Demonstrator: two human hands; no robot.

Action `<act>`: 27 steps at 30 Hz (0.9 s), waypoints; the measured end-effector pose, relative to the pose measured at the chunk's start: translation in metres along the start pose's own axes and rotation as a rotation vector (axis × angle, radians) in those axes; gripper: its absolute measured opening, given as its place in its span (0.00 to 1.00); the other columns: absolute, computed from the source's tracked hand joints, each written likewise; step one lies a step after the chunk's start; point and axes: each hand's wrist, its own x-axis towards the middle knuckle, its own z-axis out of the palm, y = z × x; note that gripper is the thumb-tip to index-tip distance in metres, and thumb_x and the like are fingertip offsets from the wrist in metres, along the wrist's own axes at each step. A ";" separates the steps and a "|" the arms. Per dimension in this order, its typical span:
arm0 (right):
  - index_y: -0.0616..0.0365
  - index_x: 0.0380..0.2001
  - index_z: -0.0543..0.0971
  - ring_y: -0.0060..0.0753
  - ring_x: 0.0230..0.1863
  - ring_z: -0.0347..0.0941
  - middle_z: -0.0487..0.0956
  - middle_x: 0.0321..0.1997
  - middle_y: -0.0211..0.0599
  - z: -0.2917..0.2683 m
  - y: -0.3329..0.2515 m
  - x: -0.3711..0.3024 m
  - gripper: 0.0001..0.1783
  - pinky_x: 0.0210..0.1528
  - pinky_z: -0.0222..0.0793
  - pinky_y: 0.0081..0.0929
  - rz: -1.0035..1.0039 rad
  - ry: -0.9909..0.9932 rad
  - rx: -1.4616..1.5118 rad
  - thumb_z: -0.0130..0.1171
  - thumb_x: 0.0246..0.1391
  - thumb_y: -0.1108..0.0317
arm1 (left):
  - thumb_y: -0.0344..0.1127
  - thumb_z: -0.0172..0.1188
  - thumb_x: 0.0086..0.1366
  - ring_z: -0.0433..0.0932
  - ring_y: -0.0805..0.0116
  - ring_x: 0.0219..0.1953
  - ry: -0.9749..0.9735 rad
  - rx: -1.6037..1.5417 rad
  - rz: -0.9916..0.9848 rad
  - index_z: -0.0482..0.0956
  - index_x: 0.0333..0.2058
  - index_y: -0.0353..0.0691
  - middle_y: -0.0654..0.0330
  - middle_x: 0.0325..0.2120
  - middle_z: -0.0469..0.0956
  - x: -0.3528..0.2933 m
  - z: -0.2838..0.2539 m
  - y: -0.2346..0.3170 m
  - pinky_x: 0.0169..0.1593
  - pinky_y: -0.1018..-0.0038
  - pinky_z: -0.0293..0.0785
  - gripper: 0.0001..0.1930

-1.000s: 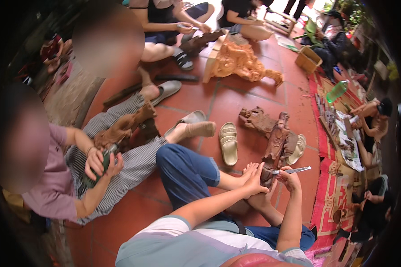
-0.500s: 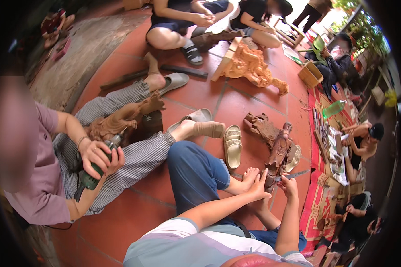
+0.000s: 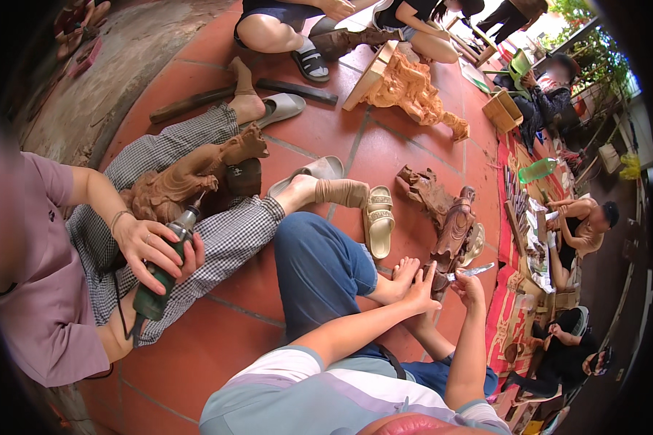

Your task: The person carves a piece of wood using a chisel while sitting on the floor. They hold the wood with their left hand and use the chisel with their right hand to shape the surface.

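A dark brown carved wooden statue [image 3: 457,226] of a robed figure stands by my bare feet. My left hand [image 3: 419,296] lies against the left side of its base, fingers stretched and thumb apart. My right hand [image 3: 469,288] pinches a carving knife [image 3: 476,270] beside the base. Its shiny flat blade points right, while its other end meets the wood between my hands. Part of the base is hidden behind my fingers.
A rough wood piece [image 3: 422,194] and a beige sandal [image 3: 379,223] lie near the statue. At left, a co-worker holds a green rotary tool [image 3: 159,279] against another carving [image 3: 189,181]. An orange carving [image 3: 406,87] lies farther off. Tools line the red mat [image 3: 506,312] at right.
My right hand has turned the knife, so its blade shows broader and tilts up to the right. My left hand stays at the base. The co-worker's rotary tool has shifted slightly.
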 end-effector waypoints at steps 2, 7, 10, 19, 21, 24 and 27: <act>0.55 0.41 0.75 0.24 0.28 0.76 0.78 0.32 0.29 -0.006 0.002 0.005 0.11 0.34 0.78 0.26 0.016 0.025 -0.044 0.60 0.54 0.71 | 0.47 0.78 0.38 0.35 0.35 0.70 0.004 -0.023 0.008 0.32 0.70 0.47 0.29 0.66 0.41 0.001 0.002 0.000 0.70 0.47 0.34 0.70; 0.55 0.38 0.76 0.25 0.29 0.75 0.77 0.30 0.28 0.003 -0.021 0.006 0.10 0.33 0.77 0.30 0.046 0.050 -0.177 0.61 0.51 0.74 | 0.45 0.78 0.39 0.41 0.35 0.70 0.000 0.053 -0.051 0.32 0.70 0.48 0.29 0.65 0.45 -0.007 -0.005 0.013 0.70 0.50 0.41 0.69; 0.52 0.38 0.75 0.26 0.28 0.75 0.77 0.30 0.26 0.016 -0.033 0.001 0.10 0.32 0.76 0.30 0.042 -0.042 -0.224 0.62 0.52 0.72 | 0.45 0.77 0.39 0.43 0.35 0.69 0.018 -0.021 -0.031 0.32 0.70 0.48 0.29 0.64 0.48 -0.004 -0.002 0.006 0.70 0.47 0.39 0.69; 0.50 0.37 0.75 0.21 0.24 0.74 0.76 0.29 0.25 0.020 -0.032 -0.010 0.08 0.30 0.77 0.22 0.021 -0.012 -0.220 0.60 0.54 0.73 | 0.40 0.76 0.40 0.51 0.34 0.67 0.007 -0.002 -0.057 0.31 0.70 0.50 0.29 0.63 0.51 -0.011 -0.003 0.009 0.69 0.51 0.49 0.67; 0.49 0.38 0.75 0.20 0.24 0.74 0.76 0.29 0.23 0.006 -0.020 0.002 0.08 0.30 0.77 0.22 0.033 0.012 -0.185 0.61 0.55 0.72 | 0.39 0.76 0.40 0.51 0.33 0.67 0.018 0.046 -0.053 0.31 0.70 0.50 0.29 0.63 0.50 -0.010 -0.002 0.011 0.68 0.52 0.51 0.68; 0.49 0.39 0.75 0.21 0.25 0.74 0.76 0.29 0.23 -0.003 -0.013 0.010 0.08 0.30 0.77 0.23 0.037 0.021 -0.174 0.60 0.55 0.71 | 0.40 0.76 0.40 0.51 0.34 0.67 -0.016 0.021 -0.063 0.29 0.70 0.50 0.28 0.63 0.50 -0.007 0.001 0.009 0.68 0.52 0.50 0.69; 0.50 0.39 0.75 0.21 0.26 0.75 0.76 0.29 0.23 0.001 -0.018 0.002 0.08 0.31 0.77 0.23 0.025 -0.013 -0.097 0.60 0.55 0.72 | 0.41 0.77 0.40 0.52 0.34 0.66 0.000 0.037 -0.063 0.29 0.70 0.50 0.28 0.63 0.50 -0.004 0.005 0.005 0.68 0.52 0.50 0.69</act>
